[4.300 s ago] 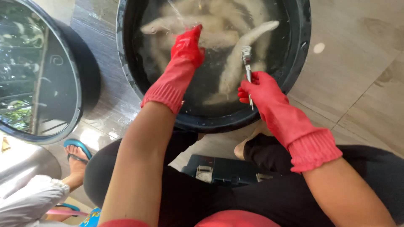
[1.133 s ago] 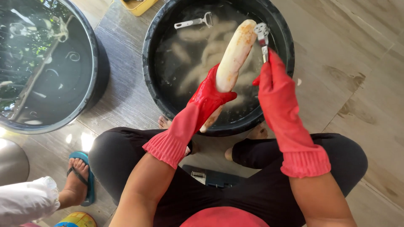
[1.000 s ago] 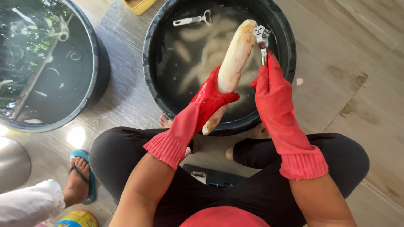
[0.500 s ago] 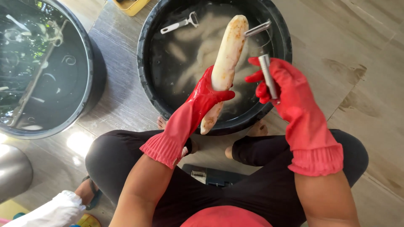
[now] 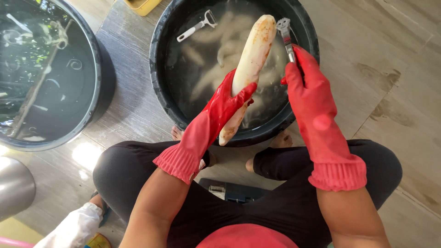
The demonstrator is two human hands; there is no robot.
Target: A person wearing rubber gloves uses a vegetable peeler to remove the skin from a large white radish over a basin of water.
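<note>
At 9 o'clock I see a big dark tub (image 5: 98, 92) w/ water, green scraps and reflections. At 7 o'clock a white sleeve (image 5: 76, 227) pokes in, another person's, not mine. A metal pot edge (image 5: 14, 188) sits at the far left.

My left hand (image 5: 223, 108), red rubber glove, has its fingers wrapped tight round the lower half of a long pale root (image 5: 250, 64), held tilted, top end toward 1 o'clock, above the black basin (image 5: 158, 87). The root's upper end shows rusty-brown patches; the middle looks clean and whitish, so I'd judge peeling is partly done on this 1, w/ the tip and maybe the hidden side left.

In the basin's cloudy water lie several more pale roots (image 5: 216, 73), approx 5 or more; can't tell if peeled. A spare white-handled peeler (image 5: 195, 27) floats at 11 o'clock.

My right hand (image 5: 308, 87), also gloved, fingers closed round a metal peeler (image 5: 285, 32), blade up by the root's top, just beside it; can't tell if touching.

Wood-look floor (image 5: 390, 69) at 3 o'clock.
</note>
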